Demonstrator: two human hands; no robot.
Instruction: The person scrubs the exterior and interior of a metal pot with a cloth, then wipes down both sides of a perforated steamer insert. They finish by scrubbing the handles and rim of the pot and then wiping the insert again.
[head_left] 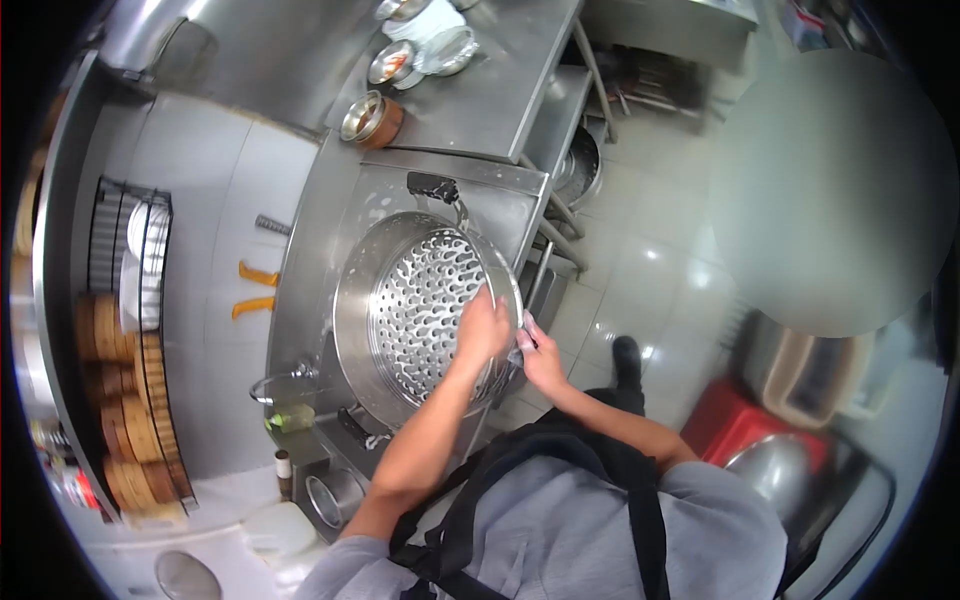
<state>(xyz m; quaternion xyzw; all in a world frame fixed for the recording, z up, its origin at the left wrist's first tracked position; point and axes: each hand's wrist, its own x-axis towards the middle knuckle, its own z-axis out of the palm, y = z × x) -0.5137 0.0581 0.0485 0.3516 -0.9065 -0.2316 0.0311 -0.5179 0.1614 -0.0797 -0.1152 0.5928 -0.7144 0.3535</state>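
A large round metal steamer pot point(352, 300) with a perforated bottom point(425, 310) sits tilted in the steel sink, its black-gripped handle point(433, 187) at the far side. My left hand point(483, 328) reaches inside the pot, against the wall nearest my right. Its fingers look curled, and whatever is under them is hidden. On the outside of the same rim, my right hand point(541, 355) grips the pot's edge. Something pale and wet, perhaps foam, shows by its fingertips. A second black handle point(358, 428) lies at the near side.
Metal bowls point(391, 62) and a copper-coloured pot point(372, 120) stand on the steel counter point(480, 110). Yellow-handled tools point(256, 290) hang on the left wall. Bamboo steamers point(130, 440) fill a rack. A blurred person point(835, 190) and a red container point(735, 425) are to the right.
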